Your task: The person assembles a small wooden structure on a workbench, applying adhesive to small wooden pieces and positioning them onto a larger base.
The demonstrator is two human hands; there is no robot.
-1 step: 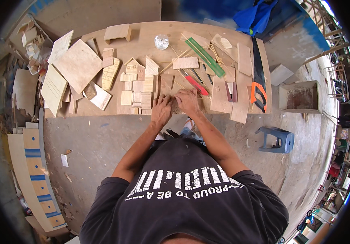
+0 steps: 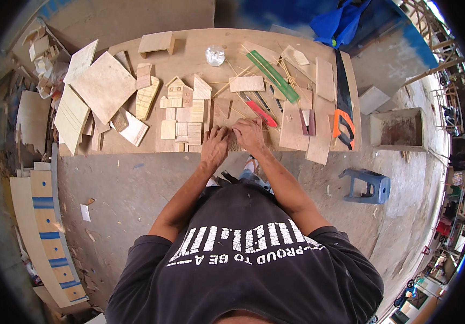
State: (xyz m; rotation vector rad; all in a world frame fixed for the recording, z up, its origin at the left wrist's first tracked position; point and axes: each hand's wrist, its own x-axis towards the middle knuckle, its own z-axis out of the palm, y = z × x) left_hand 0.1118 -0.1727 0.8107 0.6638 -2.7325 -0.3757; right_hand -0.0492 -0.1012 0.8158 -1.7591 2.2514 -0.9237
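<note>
At the table's front edge my left hand (image 2: 215, 144) and my right hand (image 2: 249, 135) work close together. Their fingers are bent and pinched downward; whatever small thing lies between or under them is hidden. Just left of my left hand sits a wooden model of little houses (image 2: 182, 119), built from small blocks on a base, with a gabled top and small windows. A red utility knife (image 2: 261, 112) lies right beyond my right hand. Past it are pencils (image 2: 260, 98), a green ruler (image 2: 272, 76) and several thin wooden sticks (image 2: 236, 81).
Wooden boards and offcuts (image 2: 102, 86) pile up on the table's left. To the right are flat wood pieces (image 2: 295, 132), a sanding block (image 2: 307, 122) and an orange-handled saw (image 2: 344, 128). A clear glass jar (image 2: 214, 55) stands at the back. A blue stool (image 2: 368, 185) is on the floor.
</note>
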